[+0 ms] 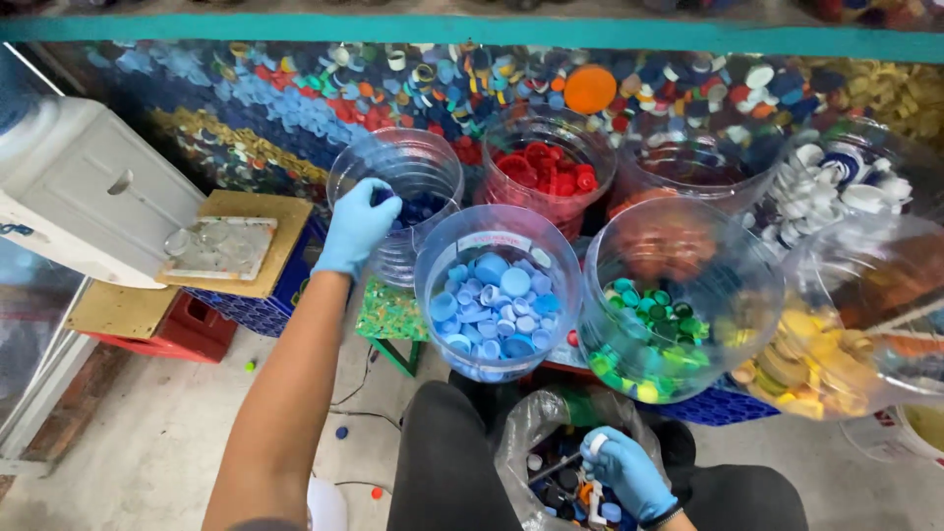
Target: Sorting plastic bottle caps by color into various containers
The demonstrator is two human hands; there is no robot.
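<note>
Left hand: we see our left hand, in a blue glove, reaching out at about 11 o'clock from our lap, over the rim of the clear jar of dark blue caps. The fingers are curled narrow and point down into the jar's mouth; we cannot tell whether a cap sits between them.

Right hand: our right hand, also gloved in blue, is low at 5 o'clock, inside the clear plastic bag of mixed caps between our knees. The fingers pinch a small white cap at its upper edge.

Dark blue jar: it stands at 11 o'clock, just behind the jar of light blue caps, with a thin layer of caps at its bottom.

Other jars: at 12 o'clock we have a jar of red caps; at 2 o'clock a jar of green caps; at 3 o'clock a jar of yellow caps; further back on that side, a jar of white caps.

Backdrop: a wall of coloured caps runs behind the jars.

Far left: a white water dispenser stands at 9 o'clock, above a wooden board.

Floor: a few loose caps lie at 7 o'clock.
</note>
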